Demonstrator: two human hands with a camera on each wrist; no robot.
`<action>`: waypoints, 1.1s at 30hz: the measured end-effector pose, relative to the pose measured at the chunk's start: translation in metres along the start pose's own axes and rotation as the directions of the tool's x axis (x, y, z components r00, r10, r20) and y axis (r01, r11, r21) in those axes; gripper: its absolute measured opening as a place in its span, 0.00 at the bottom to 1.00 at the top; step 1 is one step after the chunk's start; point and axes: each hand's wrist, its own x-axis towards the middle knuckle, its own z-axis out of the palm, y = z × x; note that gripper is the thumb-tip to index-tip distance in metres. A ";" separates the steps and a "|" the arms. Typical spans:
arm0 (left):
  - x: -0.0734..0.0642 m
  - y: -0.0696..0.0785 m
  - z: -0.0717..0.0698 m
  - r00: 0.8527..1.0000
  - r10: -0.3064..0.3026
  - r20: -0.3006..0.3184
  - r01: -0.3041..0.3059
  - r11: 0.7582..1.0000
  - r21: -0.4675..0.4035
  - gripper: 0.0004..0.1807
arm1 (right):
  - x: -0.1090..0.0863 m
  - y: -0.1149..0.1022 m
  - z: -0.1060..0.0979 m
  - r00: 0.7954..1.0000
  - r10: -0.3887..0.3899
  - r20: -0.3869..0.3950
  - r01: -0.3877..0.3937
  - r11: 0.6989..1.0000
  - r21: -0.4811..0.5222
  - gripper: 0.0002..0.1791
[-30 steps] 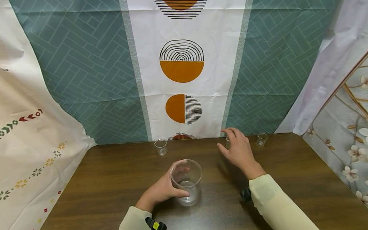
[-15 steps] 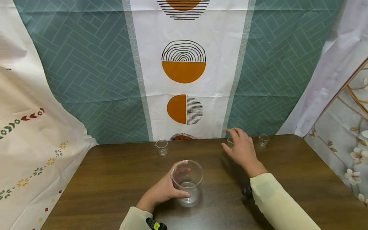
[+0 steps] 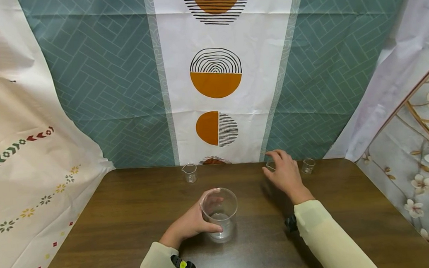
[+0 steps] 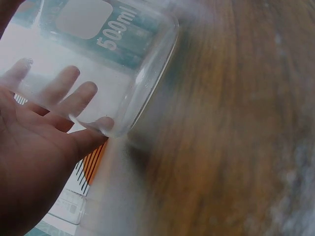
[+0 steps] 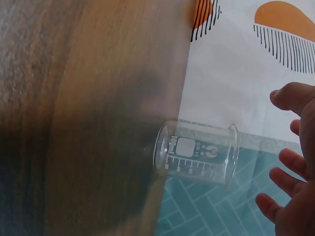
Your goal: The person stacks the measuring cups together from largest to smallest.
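In the curl of my left hand (image 3: 191, 223) stands a large beaker (image 3: 226, 220) of clear glass, upright, its printed 500ml mark showing from that wrist. I am grasping it from its left side: my thumb lies across the near face and my other fingers reach round the far one, their tips visible through the wall. I cannot tell whether the base is touching the wood.

Ahead and to the right of that grip, my right hand (image 3: 286, 174) holds nothing; its fingers are spread and loosely bent. Just beyond them, a small beaker (image 5: 197, 153) marked 100ml stands on the table (image 3: 138, 214), apart from my fingertips in the view from that wrist, though my hand partly covers it from above.

Just to the right of my right hand is a second small beaker (image 3: 308, 166); straight ahead of my left hand, near the far edge, is a third small beaker (image 3: 190, 173).

Behind each hand, a black device (image 3: 184, 267) sits at the wrist, by a pale sleeve (image 3: 154, 260). Beyond both hands hangs a teal cloth (image 3: 121, 82) with a white middle panel (image 3: 181, 86) of orange shapes.
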 end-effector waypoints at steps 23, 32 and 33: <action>-0.001 -0.003 0.002 1.000 -0.004 -0.004 0.004 1.000 0.021 0.53 | 0.007 0.019 0.001 0.993 0.017 0.118 -0.014 1.000 -0.025 0.25; -0.002 -0.004 0.001 1.000 -0.001 -0.002 0.001 1.000 0.008 0.54 | 0.015 0.020 -0.004 0.984 0.004 0.176 -0.002 1.000 -0.009 0.24; -0.001 -0.004 0.001 1.000 0.002 0.000 -0.002 1.000 0.008 0.53 | 0.015 0.020 -0.004 0.983 0.005 0.182 -0.004 1.000 -0.010 0.24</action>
